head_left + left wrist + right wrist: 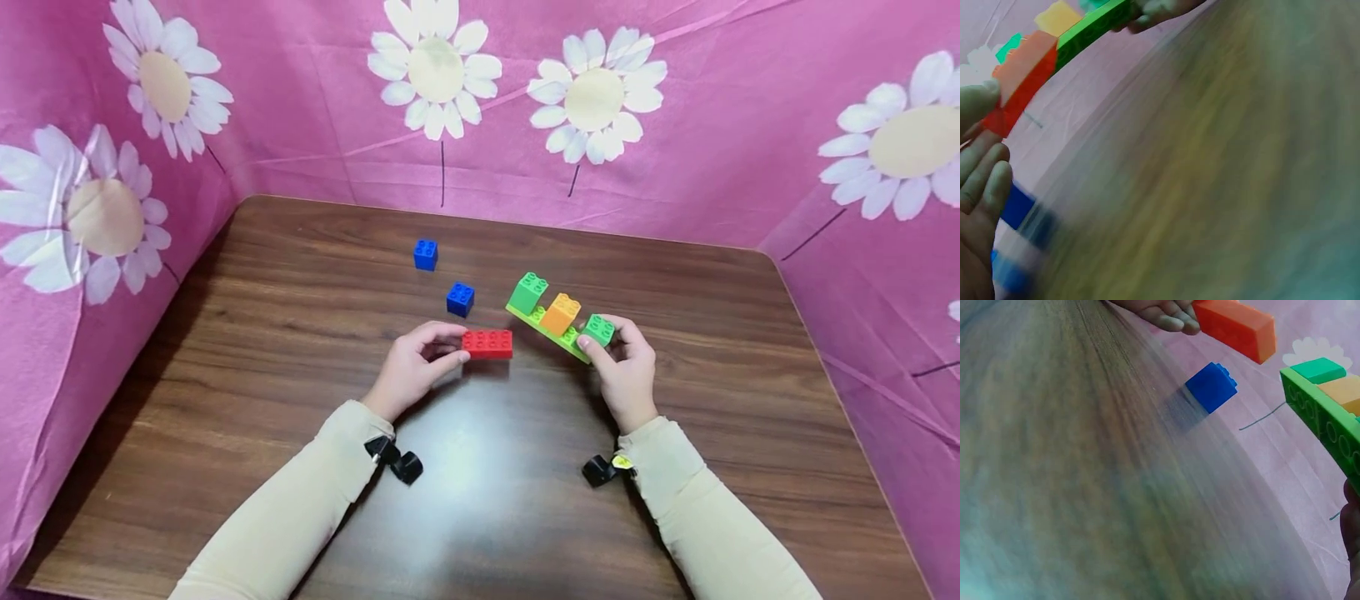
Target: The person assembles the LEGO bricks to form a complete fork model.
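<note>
Between thumb and fingers, my left hand (411,367) pinches the left end of a red toy brick (489,344), its studs facing up. My right hand (628,371) grips the near right end of a long lime-green brick (560,336). On that long brick sit a green brick (528,292) at the far end, an orange brick (562,314) in the middle and a second green brick (598,330) by the thumb. The right wrist view shows the hollow underside of the long brick (1319,422), raised above the table, with the red brick (1238,328) off to its left.
Two blue bricks stand on the wooden table (300,275) beyond my left hand: a nearer one (461,299) and a farther one (426,255). Pink cloth (315,108) with daisies walls the back and both sides.
</note>
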The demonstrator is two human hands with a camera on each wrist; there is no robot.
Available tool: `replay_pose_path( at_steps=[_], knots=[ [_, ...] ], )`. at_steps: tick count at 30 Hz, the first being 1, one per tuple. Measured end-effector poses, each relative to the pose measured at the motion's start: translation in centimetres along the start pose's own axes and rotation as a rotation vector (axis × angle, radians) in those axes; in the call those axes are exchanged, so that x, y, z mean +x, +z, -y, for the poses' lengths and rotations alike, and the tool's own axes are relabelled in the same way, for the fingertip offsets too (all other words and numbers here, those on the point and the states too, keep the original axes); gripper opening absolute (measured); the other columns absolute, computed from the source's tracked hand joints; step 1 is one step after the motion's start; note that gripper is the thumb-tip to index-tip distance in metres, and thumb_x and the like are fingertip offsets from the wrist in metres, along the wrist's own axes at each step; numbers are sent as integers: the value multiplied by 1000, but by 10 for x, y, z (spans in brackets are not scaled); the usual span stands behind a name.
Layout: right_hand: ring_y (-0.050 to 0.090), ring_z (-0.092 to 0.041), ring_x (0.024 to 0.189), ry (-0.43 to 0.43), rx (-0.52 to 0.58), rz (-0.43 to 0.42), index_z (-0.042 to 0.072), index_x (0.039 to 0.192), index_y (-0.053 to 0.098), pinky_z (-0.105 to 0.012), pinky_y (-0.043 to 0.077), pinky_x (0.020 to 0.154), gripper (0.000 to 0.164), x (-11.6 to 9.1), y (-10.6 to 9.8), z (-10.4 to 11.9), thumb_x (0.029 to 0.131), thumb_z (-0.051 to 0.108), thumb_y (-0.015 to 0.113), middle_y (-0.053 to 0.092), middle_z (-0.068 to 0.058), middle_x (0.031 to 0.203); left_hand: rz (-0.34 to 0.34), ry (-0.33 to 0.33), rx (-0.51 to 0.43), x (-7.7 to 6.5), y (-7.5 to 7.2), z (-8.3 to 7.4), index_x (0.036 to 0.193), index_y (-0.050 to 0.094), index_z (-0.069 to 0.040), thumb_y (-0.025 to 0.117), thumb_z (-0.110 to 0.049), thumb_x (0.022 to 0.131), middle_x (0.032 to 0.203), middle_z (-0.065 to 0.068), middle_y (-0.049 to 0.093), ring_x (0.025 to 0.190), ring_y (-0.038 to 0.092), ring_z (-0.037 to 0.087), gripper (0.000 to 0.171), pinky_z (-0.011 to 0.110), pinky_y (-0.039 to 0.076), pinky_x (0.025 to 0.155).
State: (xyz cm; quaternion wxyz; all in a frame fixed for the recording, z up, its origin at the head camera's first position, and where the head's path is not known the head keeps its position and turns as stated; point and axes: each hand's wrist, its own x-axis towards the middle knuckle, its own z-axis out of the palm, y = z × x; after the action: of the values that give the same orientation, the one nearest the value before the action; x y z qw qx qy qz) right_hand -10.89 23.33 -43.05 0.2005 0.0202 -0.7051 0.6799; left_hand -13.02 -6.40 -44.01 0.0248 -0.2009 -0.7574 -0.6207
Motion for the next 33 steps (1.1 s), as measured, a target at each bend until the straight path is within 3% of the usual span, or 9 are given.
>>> replay_pose_path(
  at_steps=[5, 9, 17, 26, 33],
  knots=[
    [64, -8, 77, -7, 33, 15, -8, 109, 63, -17, 53, 66, 26, 0, 1, -1, 85, -10, 71, 71, 1, 93, 152, -16, 105, -3, 4, -1, 116, 72, -7, 80, -12, 87, 107, 3, 72, 93, 69, 14, 30, 29, 56, 85],
    [64, -9, 78, -3, 21, 40, -12, 110, 61, -17, 53, 66, 28, -1, 1, 0, 85, -9, 72, 72, 0, 94, 236, -17, 191, -3, 5, -1, 114, 73, -12, 80, -17, 87, 105, -3, 71, 93, 67, 10, 29, 29, 55, 84],
    [63, -9, 77, 11, -41, 78, -8, 111, 63, -18, 53, 65, 27, -1, 0, -2, 86, -5, 74, 71, 0, 93, 264, -11, 282, 0, 6, 0, 110, 72, -14, 82, -20, 85, 101, -5, 68, 91, 63, 10, 28, 29, 53, 84],
    [64, -9, 77, 3, -85, 111, -8, 112, 64, -18, 52, 65, 29, -2, 0, 1, 86, -4, 74, 72, 3, 94, 273, -24, 403, 2, 9, -2, 109, 70, -16, 84, -21, 83, 86, -4, 62, 76, 55, 9, 30, 26, 48, 68],
    [63, -9, 76, -10, -100, 122, -6, 111, 65, -18, 51, 64, 26, -2, 1, 1, 86, -4, 74, 71, 3, 93, 288, -35, 414, 2, 9, -4, 109, 69, -15, 84, -20, 83, 88, -4, 63, 78, 56, 9, 30, 26, 49, 70]
  ],
)
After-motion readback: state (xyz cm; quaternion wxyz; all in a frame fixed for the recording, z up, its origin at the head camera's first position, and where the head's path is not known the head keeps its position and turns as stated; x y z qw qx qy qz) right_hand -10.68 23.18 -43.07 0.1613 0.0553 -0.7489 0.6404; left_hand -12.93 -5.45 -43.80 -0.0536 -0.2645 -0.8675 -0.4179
